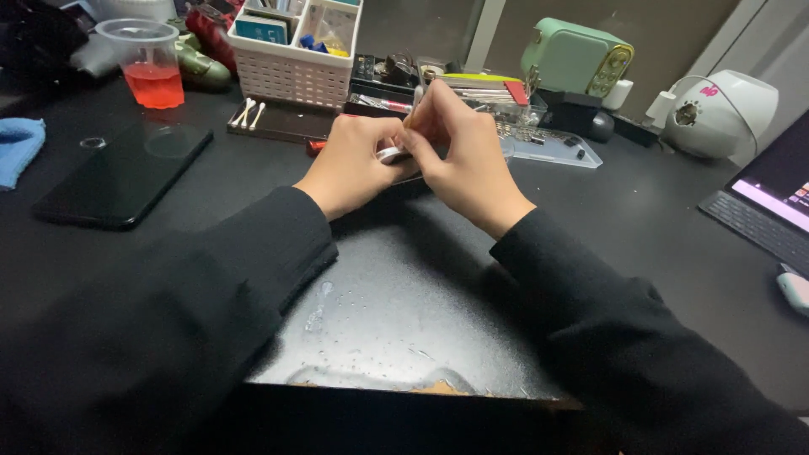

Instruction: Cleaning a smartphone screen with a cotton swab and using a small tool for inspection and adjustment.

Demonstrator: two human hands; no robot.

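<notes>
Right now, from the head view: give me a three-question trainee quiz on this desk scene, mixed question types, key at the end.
1. True or false: the plastic cup at the back left holds red liquid.
2. What lies on the desk closest to the left sleeve? A) laptop B) black phone C) white basket
3. What does the left hand pinch while the right hand works at it?

Key
1. True.
2. B, the black phone; the laptop sits at the far right and the white basket at the back.
3. A small silvery object; too hidden by the fingers to say what kind.
</notes>
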